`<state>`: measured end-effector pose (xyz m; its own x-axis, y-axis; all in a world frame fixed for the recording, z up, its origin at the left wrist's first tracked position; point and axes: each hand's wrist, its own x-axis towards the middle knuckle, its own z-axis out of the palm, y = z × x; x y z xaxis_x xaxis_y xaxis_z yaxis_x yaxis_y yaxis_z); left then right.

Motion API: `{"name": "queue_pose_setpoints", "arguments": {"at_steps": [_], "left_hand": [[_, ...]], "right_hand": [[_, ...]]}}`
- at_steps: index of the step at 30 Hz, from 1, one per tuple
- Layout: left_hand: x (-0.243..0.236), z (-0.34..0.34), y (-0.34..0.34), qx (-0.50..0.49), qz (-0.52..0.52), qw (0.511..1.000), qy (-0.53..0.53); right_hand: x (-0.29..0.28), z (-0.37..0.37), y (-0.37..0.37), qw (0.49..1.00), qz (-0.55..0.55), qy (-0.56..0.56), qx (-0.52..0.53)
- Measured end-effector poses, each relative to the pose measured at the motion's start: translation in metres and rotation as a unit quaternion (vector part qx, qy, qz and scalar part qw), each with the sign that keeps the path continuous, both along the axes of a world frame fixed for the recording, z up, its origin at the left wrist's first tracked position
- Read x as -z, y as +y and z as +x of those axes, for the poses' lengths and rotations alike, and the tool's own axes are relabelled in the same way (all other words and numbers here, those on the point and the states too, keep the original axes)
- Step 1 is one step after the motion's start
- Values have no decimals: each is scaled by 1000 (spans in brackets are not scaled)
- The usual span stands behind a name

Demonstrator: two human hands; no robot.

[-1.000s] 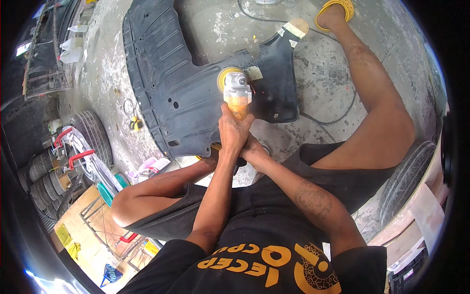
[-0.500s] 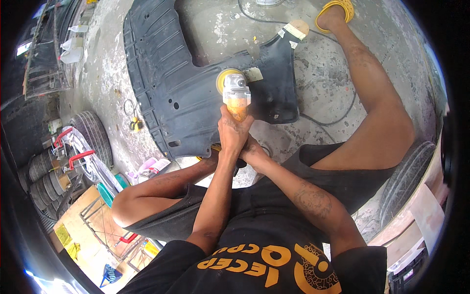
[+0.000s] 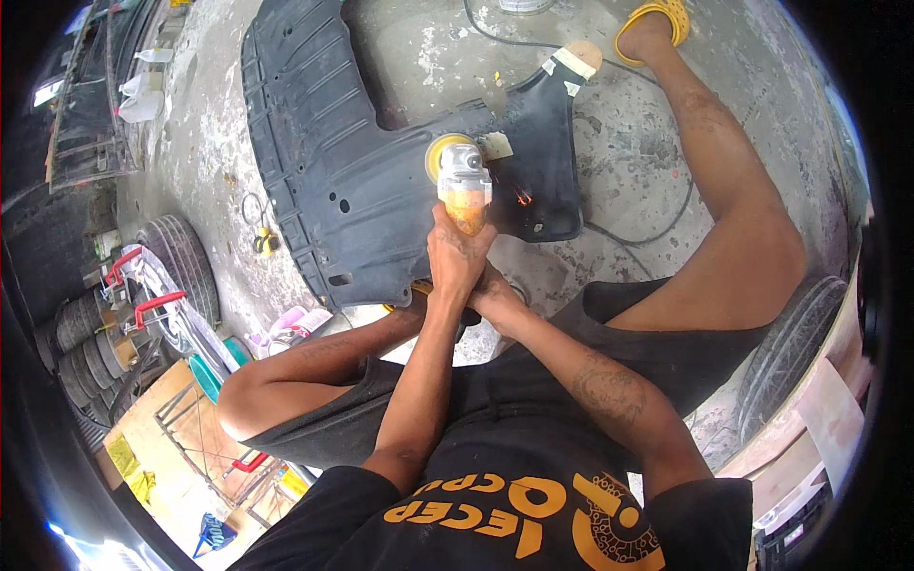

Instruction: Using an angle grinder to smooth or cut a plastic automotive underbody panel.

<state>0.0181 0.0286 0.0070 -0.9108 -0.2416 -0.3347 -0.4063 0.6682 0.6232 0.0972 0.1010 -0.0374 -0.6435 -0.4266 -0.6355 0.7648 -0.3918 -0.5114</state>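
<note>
Both hands are closed round an orange angle grinder [image 3: 466,205] with a silver head. Its yellow disc [image 3: 439,158] lies over a large dark ribbed panel [image 3: 324,152], like a vehicle's under-cover; whether it touches is hidden. My left hand [image 3: 459,255] wraps the front of the grinder body. Behind and lower, my right hand [image 3: 494,297] grips the rear, its fingers mostly hidden under the left wrist. Small orange glowing specks [image 3: 524,198] show over the panel, right of the grinder. A pale patch [image 3: 496,146] sits on the panel beside the disc.
My legs straddle the near side, with a yellow clog [image 3: 657,21] far right. A dark cable [image 3: 657,233] crosses the worn concrete floor. Tyres [image 3: 179,262] stand left, another tyre [image 3: 792,328] right. Red-handled tools [image 3: 157,306] and a small yellow item [image 3: 265,242] lie left.
The grinder and both hands have shifted slightly to the right. Orange glowing specks have appeared beside the grinder. The panel looks unmoved.
</note>
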Motion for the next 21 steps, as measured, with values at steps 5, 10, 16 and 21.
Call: {"name": "queue_pose_setpoints", "arguments": {"at_steps": [5, 10, 16, 21], "left_hand": [[-1, 0, 0, 2, 1, 1000, 4], [-1, 0, 0, -1, 2, 1000, -7], [1, 1, -1, 2, -1, 1000, 5], [2, 1, -2, 2, 4, 1000, 10]], "right_hand": [[4, 0, -1, 999, 27, 26, -25], [1, -1, 0, 999, 31, 29, -29], [-3, -5, 0, 998, 40, 25, -34], [1, -2, -1, 999, 33, 20, -38]]}}
